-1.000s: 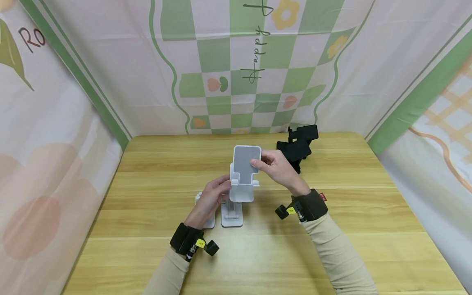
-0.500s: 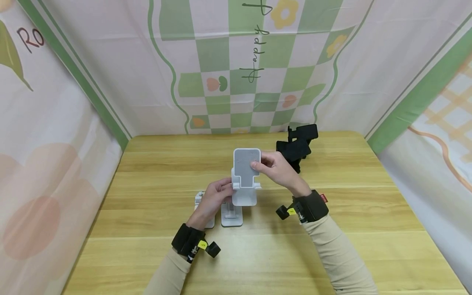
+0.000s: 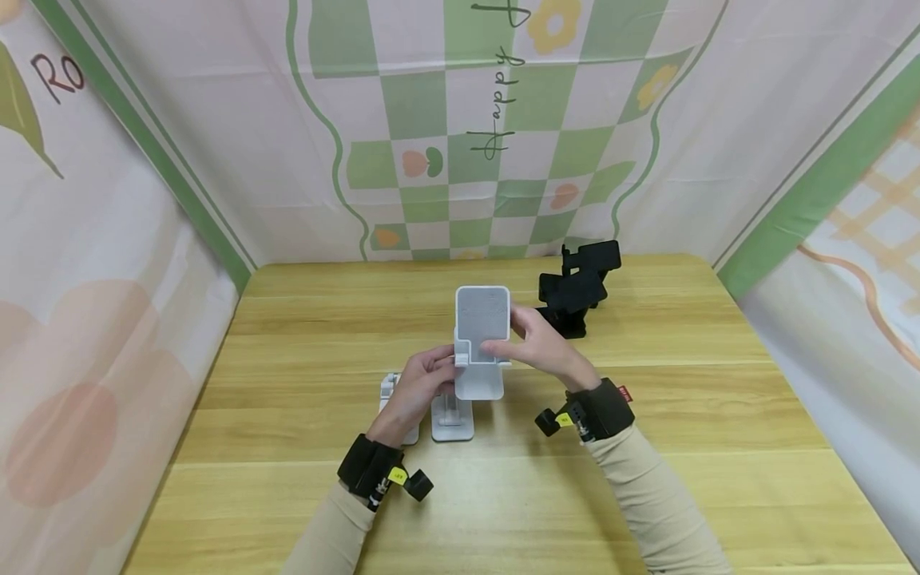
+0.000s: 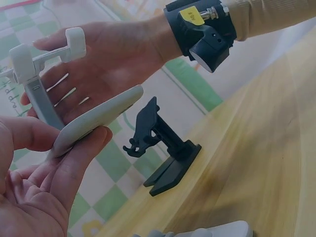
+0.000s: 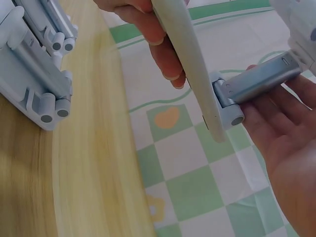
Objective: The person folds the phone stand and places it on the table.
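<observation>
A white phone stand (image 3: 483, 311) with a grey pad is held up over the table between both hands. My left hand (image 3: 417, 387) pinches its flat white base (image 4: 101, 112), thumb on one face and fingers on the other. My right hand (image 3: 546, 347) holds the stand's upper part from the right, its thumb across the lower pad by the lip and its fingers behind. The silver arm (image 5: 261, 81) of the stand runs in front of those fingers. Below, a second white phone stand (image 3: 453, 427) is on the table, and a third (image 3: 410, 435) is partly hidden by my left hand.
Black phone stands (image 3: 575, 294) are grouped at the back right of the wooden table (image 3: 323, 319), just beyond my right hand. A patterned cloth (image 3: 417, 104) hangs behind the table's far edge, with more cloth at both sides.
My right hand has slid down the held phone stand, its thumb going from the upper pad to near the lip. The stand has tilted slightly; my left hand keeps its hold and has barely moved.
</observation>
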The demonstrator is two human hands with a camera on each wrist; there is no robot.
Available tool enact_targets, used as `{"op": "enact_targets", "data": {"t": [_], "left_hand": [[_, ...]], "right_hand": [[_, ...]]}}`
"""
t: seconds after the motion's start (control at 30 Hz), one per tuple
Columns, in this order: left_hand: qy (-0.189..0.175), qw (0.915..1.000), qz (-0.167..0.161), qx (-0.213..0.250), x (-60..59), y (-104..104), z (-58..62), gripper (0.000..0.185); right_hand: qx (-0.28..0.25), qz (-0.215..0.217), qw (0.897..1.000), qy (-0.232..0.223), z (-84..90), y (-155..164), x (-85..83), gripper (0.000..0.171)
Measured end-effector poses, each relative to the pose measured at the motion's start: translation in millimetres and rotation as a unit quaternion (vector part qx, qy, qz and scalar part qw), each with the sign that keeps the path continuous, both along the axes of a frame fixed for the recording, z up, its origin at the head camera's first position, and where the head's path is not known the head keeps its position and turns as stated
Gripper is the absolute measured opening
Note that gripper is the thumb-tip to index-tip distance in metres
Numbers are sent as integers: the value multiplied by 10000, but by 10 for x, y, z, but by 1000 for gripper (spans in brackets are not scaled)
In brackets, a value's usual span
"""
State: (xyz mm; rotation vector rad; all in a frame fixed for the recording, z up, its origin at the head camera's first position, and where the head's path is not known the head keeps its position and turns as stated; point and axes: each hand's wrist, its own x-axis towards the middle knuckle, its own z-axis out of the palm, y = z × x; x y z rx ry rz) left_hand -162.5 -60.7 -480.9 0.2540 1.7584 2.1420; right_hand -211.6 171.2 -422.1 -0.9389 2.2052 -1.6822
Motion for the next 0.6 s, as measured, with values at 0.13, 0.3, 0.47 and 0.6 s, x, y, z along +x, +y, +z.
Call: {"op": "enact_targets", "data": {"t": [0.13, 0.3, 0.47, 0.6], "left_hand": [[-30, 10000, 10, -35, -3, 0, -1, 51], [-3, 10000, -11, -46, 0, 7, 4, 51], [-33, 10000, -19, -18, 4, 11, 8, 51], [-3, 10000, -66, -31, -2, 7, 5, 52]], "right_hand": [[-26, -51, 10000, 8, -12, -11, 4, 53], [-46, -130, 9999, 67, -19, -12, 16, 56], [-145, -169, 9996, 200, -27, -9, 15, 53], [-222, -187, 9992, 265, -27, -9, 9, 52]]}}
